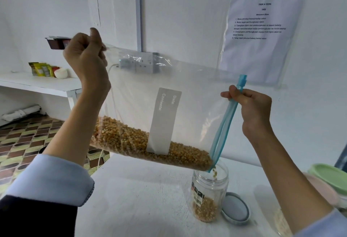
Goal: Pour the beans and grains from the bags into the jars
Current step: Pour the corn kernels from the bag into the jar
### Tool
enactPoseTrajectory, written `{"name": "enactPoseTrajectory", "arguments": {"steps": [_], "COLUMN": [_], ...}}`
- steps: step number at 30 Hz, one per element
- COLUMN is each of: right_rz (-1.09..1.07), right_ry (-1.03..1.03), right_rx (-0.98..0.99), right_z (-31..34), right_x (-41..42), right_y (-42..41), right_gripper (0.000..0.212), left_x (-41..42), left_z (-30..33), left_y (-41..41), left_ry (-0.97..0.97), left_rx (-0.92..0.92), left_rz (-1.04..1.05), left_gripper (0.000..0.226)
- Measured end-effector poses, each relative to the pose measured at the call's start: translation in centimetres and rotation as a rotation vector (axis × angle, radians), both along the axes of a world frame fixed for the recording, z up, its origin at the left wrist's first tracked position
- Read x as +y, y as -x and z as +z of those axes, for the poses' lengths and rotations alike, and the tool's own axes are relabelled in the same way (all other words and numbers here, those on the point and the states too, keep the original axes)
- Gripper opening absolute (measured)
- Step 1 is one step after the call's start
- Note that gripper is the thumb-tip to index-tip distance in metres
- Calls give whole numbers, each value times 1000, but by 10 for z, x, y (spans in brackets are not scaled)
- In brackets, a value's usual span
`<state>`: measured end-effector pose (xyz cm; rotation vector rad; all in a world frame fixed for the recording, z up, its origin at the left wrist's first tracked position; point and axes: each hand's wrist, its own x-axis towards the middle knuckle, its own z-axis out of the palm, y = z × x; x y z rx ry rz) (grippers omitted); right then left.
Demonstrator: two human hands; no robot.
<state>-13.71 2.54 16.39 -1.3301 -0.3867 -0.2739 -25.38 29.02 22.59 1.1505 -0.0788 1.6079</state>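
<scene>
Bag (159, 105) hanging above table (140, 199), held at 10 o'clock by left hand (86, 58), at 3 o'clock by right hand (251, 109). Kernels (150, 142) lying along bag's lower edge. Jar (209, 195) standing under bag's 5 o'clock corner; lid (235, 208) lying just beside jar at 3 o'clock.

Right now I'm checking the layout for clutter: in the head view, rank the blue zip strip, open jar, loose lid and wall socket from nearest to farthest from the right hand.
1. Blue zip strip, pinched in the right hand.
2. Open jar, below, on the table.
3. Loose lid, just beyond the jar.
4. Wall socket, far left, behind the bag.
</scene>
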Motion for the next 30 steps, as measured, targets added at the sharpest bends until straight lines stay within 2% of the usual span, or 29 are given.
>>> {"name": "enactPoseTrajectory", "arguments": {"steps": [7, 30], "right_rz": [8, 13], "right_ry": [4, -36], "right_rx": [41, -33], "right_z": [-2, -3], "right_x": [3, 8], "right_y": [-1, -5], "right_gripper": [12, 15], "left_x": [-1, 6], "left_z": [1, 1], "left_y": [2, 0], "left_ry": [4, -50], "left_rx": [-13, -11], "left_rz": [-3, 16], "left_gripper": [39, 39]}}
